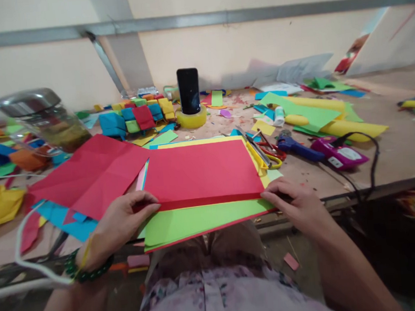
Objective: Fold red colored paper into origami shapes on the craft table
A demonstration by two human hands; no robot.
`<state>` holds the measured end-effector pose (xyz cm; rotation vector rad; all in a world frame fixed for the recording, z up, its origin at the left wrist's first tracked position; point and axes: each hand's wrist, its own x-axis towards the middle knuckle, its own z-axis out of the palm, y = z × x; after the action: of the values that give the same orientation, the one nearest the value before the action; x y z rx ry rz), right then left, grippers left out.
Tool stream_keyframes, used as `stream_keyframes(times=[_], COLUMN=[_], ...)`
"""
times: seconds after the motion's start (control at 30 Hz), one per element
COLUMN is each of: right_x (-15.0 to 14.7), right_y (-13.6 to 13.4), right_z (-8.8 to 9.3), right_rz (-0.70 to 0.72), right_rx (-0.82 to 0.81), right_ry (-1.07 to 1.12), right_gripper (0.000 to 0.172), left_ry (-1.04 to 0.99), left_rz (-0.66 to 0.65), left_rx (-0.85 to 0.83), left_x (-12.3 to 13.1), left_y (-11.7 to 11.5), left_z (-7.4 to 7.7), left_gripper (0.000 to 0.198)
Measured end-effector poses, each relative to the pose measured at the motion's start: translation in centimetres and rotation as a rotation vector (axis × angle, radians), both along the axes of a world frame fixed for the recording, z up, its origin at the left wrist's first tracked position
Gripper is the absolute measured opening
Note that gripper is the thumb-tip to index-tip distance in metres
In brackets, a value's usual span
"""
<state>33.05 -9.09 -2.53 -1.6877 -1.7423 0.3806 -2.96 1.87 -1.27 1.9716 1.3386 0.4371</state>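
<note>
A red sheet of paper (201, 170) lies over a stack of coloured paper, its near edge lifted or folded slightly upward. Between thumb and fingers, my left hand (129, 214) pinches the near left corner of that sheet. At the near right corner, my right hand (293, 199) grips it the same way. Green paper (198, 221) shows underneath, reaching past the table's front edge. To the left, a creased red sheet (97, 176) partly overlaps blue scraps. Scissors with yellow handles (259, 151) rest just right of the stack.
A lidded glass jar (47, 122) stands at the left. A phone (188, 91) leans upright in a yellow tape roll (191, 117), beside several folded paper blocks (143, 117). Rightward lie a blue-handled tool (298, 147), a purple device (340, 153) with a cord, and rolled yellow paper (356, 129).
</note>
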Motion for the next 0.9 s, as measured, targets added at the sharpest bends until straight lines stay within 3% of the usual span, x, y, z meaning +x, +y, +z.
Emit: stream_keyframes(times=[0.1, 0.33, 0.4, 0.57, 0.73, 0.9], right_x=[0.3, 0.9, 1.1, 1.0, 0.2, -0.4], right_y=[0.0, 0.7, 0.8, 0.8, 0.9, 0.6], right_z=[-0.3, -1.5, -1.9, -2.1, -1.3, -0.7], right_rz=[0.006, 0.015, -0.015, -0.100, -0.136, -0.087], right_rx=[0.029, 0.119, 0.103, 0.040, 0.037, 0.067], right_ry=[-0.038, -0.122, -0.138, -0.163, -0.199, -0.189], right_gripper=[0.025, 0.025, 0.026, 0.034, 0.045, 0.041], left_ry=[-0.087, -0.319, -0.325, -0.261, -0.216, -0.126], left_rz=[0.059, 0.148, 0.158, 0.201, 0.211, 0.187], left_rx=[-0.016, -0.152, -0.128, 0.004, 0.116, 0.147], left_x=[-0.8, -1.9, -2.1, -1.8, -1.6, -1.5], left_y=[-0.1, -1.3, -1.5, -1.3, -0.9, -1.1], left_z=[0.1, 0.8, 0.8, -0.1, -0.9, -0.5], left_gripper=[0.035, 0.075, 0.070, 0.036, 0.039, 0.044])
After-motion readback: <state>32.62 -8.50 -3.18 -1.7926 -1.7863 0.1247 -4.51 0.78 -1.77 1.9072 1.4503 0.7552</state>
